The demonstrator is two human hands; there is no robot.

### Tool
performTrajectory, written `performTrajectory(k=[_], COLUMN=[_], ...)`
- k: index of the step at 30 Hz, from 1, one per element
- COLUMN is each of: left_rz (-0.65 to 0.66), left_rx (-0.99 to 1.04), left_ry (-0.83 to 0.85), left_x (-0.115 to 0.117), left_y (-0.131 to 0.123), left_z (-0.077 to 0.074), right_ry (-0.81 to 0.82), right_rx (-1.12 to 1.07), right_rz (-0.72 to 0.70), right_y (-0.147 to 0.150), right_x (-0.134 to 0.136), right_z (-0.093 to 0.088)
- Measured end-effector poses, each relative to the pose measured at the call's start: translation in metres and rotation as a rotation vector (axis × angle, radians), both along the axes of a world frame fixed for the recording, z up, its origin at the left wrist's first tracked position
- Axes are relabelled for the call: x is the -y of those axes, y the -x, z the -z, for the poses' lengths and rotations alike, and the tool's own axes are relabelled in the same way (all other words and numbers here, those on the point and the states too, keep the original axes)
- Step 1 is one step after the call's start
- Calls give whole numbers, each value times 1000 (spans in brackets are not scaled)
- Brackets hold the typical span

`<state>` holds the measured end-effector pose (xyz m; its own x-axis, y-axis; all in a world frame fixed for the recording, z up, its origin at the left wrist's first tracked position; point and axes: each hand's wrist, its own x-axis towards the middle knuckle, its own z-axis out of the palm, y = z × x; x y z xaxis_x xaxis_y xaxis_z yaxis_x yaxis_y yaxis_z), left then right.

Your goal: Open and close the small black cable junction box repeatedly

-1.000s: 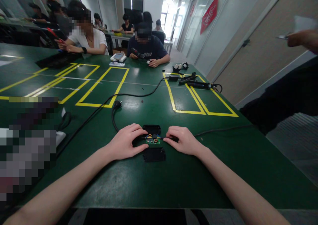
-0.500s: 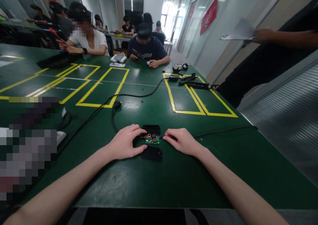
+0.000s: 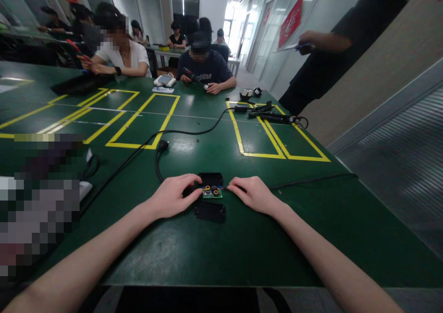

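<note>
A small green circuit board with copper-wound coils lies between my hands. My left hand is curled at its left end, thumb and forefinger closed around where the black power cord meets the board; the exact contact is partly hidden. On the right, my right hand pinches the black cable close to the board. Just behind the board sits an open black housing half. A second black housing half lies in front of it, untouched by either hand.
A plug rests beyond my left hand. Another long black cable crosses the green table. Black parts lie at the far right. Two people sit opposite; a standing person holds papers at right. Blurred items cover the left side.
My left thumb has moved from the front housing half up to the board's left end, narrowing its gap to the forefinger. My right hand stays nearly still. The standing person has moved farther back.
</note>
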<state>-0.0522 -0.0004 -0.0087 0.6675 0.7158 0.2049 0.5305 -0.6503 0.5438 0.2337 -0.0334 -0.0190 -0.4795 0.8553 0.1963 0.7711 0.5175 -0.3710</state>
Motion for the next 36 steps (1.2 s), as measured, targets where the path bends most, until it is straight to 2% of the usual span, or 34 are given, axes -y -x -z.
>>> performTrajectory(k=[3, 7, 13, 23, 27, 36], left_rz=[-9, 50, 126, 208, 232, 107], left_rx=[32, 62, 12, -22, -79, -54], left_ry=[-24, -68, -51, 78, 57, 0], left_x=[-1, -3, -5, 2, 2, -3], left_y=[1, 3, 9, 6, 4, 3], left_z=[2, 3, -4, -9, -7, 1], right_ry=[-7, 6, 119, 249, 205, 29], right_rx=[-19, -57, -151, -202, -160, -151], right_rz=[11, 7, -56, -155, -166, -54], right_y=[-1, -1, 3, 4, 5, 0], right_x=[0, 1, 7, 14, 12, 6], right_z=[0, -2, -6, -11, -7, 1])
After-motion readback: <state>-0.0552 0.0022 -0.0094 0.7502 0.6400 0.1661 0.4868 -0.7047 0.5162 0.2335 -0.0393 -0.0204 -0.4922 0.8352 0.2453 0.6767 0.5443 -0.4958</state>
